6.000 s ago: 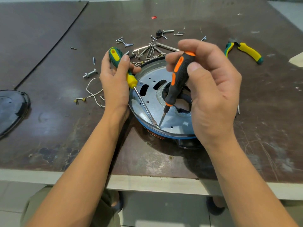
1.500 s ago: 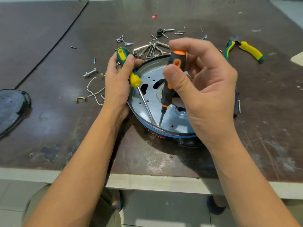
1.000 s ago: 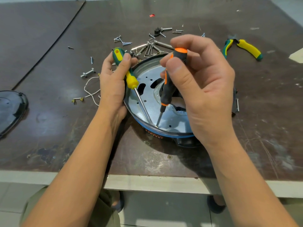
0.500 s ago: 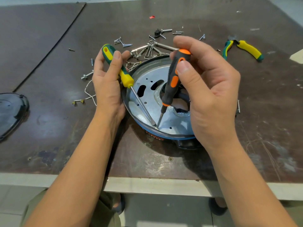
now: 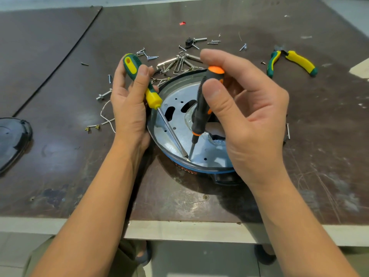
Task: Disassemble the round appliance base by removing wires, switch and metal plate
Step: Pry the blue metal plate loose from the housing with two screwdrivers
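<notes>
Left hand [image 5: 129, 110] grips green-yellow screwdriver [image 5: 137, 76], right hand [image 5: 251, 124] black-orange screwdriver [image 5: 200, 110]; we note 2 tips meeting at near edge of metal plate [image 5: 209, 154], inside round base [image 5: 209, 171] on table [image 5: 60, 156].

Base [image 5: 185, 169] central; screws [image 5: 151, 56] behind; pliers [image 5: 299, 60] right; lid [image 5: 10, 140] far left

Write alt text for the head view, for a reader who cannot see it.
The left hand grips a green-yellow screwdriver and the right hand a black-orange screwdriver, their tips together at the near edge of the metal plate in a round base on a brown table. Loose screws and pliers lie behind.
</notes>
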